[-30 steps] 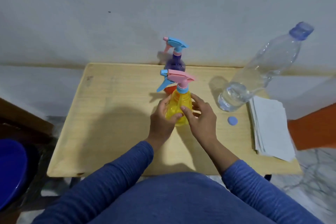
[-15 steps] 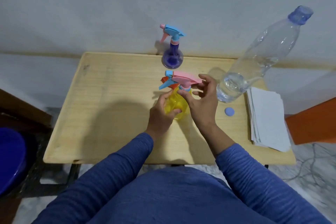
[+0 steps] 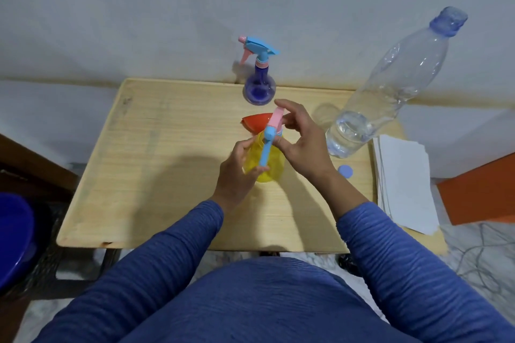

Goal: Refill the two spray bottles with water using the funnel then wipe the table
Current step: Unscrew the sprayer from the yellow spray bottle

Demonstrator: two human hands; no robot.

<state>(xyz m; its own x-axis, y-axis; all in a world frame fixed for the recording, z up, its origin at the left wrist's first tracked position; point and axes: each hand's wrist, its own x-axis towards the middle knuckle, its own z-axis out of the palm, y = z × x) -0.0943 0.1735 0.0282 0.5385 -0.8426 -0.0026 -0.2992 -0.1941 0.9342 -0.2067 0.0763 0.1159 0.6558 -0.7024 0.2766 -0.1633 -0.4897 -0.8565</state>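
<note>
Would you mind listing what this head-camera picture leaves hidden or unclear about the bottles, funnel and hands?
- Yellow spray bottle: its neck joint is covered by the right hand, so whether the sprayer head is loose cannot be told; the water level inside is unclear.
- Orange funnel: the spout is hidden behind the yellow bottle.
- Left hand: its fingertips are blurred.
- Purple spray bottle: its fill is too small to judge.

One head-worn wide-angle view, looking forward and down from above the lap; the counter (image 3: 167, 147) lies close below, its far edge against the wall (image 3: 139, 22).
</note>
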